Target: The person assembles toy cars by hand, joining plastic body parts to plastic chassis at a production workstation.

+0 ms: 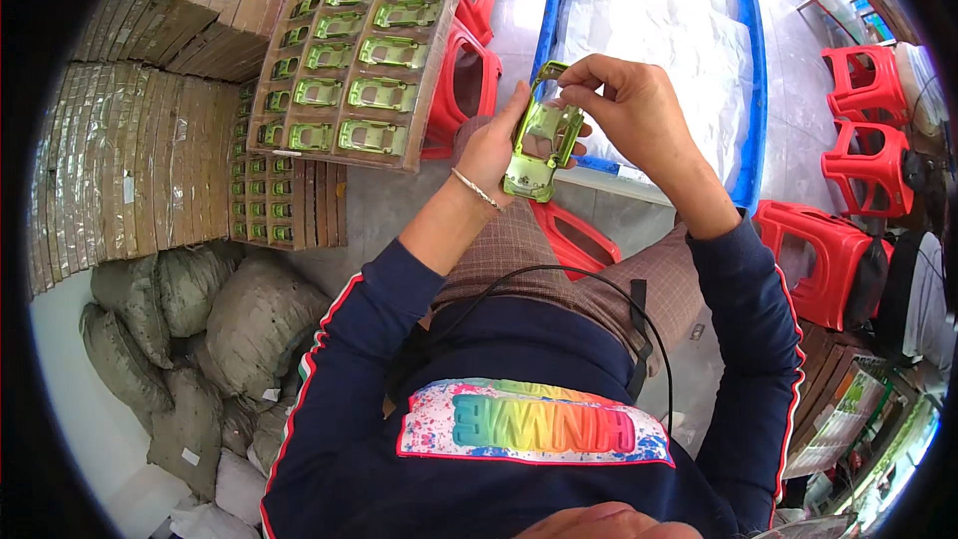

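1. A shiny green toy car shell (539,145) is held up in front of the chest, above the lap, between both hands

2. Its long axis is tilted a little off vertical, with the upper end leaning right towards the blue bin and the lower end pointing down towards the wrist; which end is the front cannot be told

3. The shell is cradled from the left and below by the left hand (491,148), whose fingers are wrapped round its lower side; a thin bracelet (474,188) is worn at that wrist

4. The top end of the shell is pinched by the right hand (624,105), with the fingertips pressed together on a small green part there

5. Just behind the hands a large blue bin (755,80) lined with white plastic sheet is seen, and its near edge is partly hidden by the right hand

6. Red plastic stools (469,80) are set under and beside the hands, with more of them (858,155) at the right

7. To the upper left a cardboard tray (364,50) filled with rows of matching green car shells is laid on a stack of like trays (150,160)

8. Grey sacks (200,339) are piled at the lower left, well apart from the hands
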{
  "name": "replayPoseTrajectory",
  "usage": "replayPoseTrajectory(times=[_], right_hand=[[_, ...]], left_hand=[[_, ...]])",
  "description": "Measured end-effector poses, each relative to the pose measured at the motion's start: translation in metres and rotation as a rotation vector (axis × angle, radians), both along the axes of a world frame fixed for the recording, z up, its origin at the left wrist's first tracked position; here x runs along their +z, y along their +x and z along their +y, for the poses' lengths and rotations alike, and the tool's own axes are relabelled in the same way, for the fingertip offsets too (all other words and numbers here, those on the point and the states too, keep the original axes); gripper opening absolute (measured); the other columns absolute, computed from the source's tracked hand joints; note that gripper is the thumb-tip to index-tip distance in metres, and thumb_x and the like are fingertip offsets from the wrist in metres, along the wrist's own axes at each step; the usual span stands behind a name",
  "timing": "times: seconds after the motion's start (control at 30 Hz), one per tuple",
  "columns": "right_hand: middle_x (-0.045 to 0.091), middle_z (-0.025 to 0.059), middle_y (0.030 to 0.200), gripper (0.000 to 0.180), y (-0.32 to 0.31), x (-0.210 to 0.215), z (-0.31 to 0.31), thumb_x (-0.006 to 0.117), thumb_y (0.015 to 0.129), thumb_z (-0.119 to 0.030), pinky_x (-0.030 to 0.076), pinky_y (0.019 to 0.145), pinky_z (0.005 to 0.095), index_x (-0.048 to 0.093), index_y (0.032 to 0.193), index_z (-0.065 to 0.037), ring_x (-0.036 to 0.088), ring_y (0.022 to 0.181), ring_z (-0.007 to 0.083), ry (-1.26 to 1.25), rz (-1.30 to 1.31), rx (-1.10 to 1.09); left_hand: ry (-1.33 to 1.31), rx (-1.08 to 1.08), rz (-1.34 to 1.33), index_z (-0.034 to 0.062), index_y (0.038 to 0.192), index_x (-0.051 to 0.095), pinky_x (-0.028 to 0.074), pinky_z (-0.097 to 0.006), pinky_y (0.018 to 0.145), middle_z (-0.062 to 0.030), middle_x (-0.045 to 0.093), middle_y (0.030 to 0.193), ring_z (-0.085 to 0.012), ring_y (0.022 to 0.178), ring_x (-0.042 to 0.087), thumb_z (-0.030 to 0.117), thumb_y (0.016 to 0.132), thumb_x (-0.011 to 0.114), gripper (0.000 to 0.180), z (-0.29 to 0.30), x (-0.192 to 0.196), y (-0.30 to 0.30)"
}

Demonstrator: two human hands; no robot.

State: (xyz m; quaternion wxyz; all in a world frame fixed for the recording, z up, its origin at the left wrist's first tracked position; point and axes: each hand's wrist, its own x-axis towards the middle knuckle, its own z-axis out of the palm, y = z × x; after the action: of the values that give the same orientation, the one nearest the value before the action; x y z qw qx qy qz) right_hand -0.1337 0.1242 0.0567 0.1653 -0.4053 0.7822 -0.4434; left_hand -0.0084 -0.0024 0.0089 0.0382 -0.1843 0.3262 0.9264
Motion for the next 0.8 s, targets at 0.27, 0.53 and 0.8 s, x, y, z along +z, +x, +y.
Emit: replayPoseTrajectory(times=[0.27,0.53,0.8], right_hand=[[0.069,0.0088,0.071,0.013,-0.010,-0.003,0.002,0.063,0.082,-0.014,0.052,0.060,0.0317,0.070,0.090,-0.007,0.067,0.058,0.0183,0.053,0.060,0.061],[0.069,0.0088,0.072,0.012,-0.012,-0.009,0.005,0.063,0.079,-0.013,0.053,0.063,0.0356,0.070,0.088,-0.008,0.067,0.064,0.0258,0.017,0.098,0.079],[0.063,0.0040,0.098,0.003,0.004,-0.010,0.010,0.067,0.073,-0.010,0.047,0.077,0.0335,0.065,0.075,-0.010,0.060,0.089,0.0219,0.084,0.585,0.062]], left_hand=[[-0.006,-0.031,-0.058,0.0038,0.125,0.050,0.056,-0.034,0.072,-0.0189,0.064,0.104,-0.0261,0.087,0.066,0.052,0.100,0.029,0.058,0.003,0.000,-0.004],[0.040,-0.087,-0.006,0.0030,0.124,0.049,0.057,-0.034,0.070,-0.0182,0.065,0.105,-0.0258,0.086,0.068,0.051,0.099,0.031,0.057,0.002,-0.006,-0.009],[0.068,-0.068,-0.139,0.0034,0.116,0.053,0.056,-0.036,0.065,-0.0136,0.065,0.092,-0.0268,0.077,0.067,0.048,0.099,0.034,0.051,0.008,-0.014,-0.002]])
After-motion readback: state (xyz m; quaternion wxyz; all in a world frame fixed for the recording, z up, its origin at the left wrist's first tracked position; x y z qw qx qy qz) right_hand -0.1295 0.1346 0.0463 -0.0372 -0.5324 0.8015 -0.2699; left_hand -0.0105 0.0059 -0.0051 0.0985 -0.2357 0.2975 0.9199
